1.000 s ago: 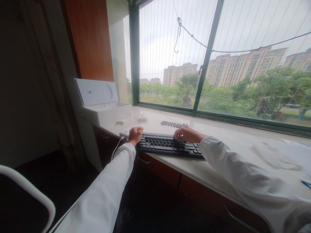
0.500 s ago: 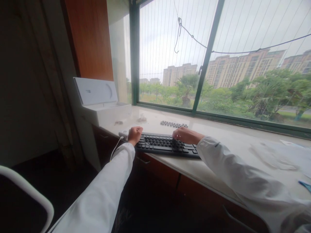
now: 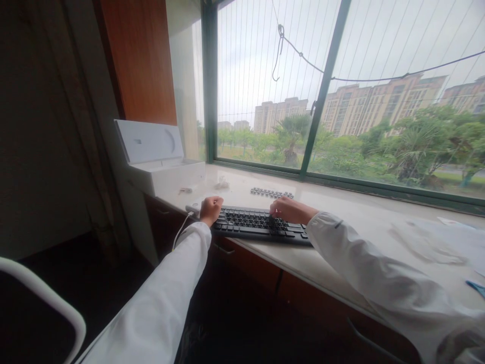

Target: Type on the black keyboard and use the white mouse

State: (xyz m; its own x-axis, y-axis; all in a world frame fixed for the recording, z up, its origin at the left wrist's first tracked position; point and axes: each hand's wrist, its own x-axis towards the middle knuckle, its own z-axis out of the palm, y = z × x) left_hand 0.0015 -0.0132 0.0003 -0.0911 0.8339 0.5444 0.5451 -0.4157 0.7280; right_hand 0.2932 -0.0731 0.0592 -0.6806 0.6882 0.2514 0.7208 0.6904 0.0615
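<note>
A black keyboard [image 3: 246,233] lies along the front edge of the white counter. Bare dark key sockets show across its middle, while keys remain along the near and right sides. My left hand [image 3: 211,210] is closed in a fist at the keyboard's left end; whatever may be in it is hidden. Over the right part of the keys, my right hand [image 3: 288,209] is closed with fingertips pointing down. Those fingertips are too small and shaded to tell what they pinch. Behind the keyboard, several small loose keycaps [image 3: 271,193] stand in rows on the counter.
An open white box [image 3: 176,177] stands at the counter's left end. Near it lie a small crumpled clear bag [image 3: 222,184] and a small object [image 3: 185,190]. A white cable [image 3: 181,230] hangs over the edge. Clear plastic [image 3: 426,245] lies at right, below the window.
Both hands stay almost where they were over the keyboard. The view has shifted very slightly; nothing else has visibly changed.
</note>
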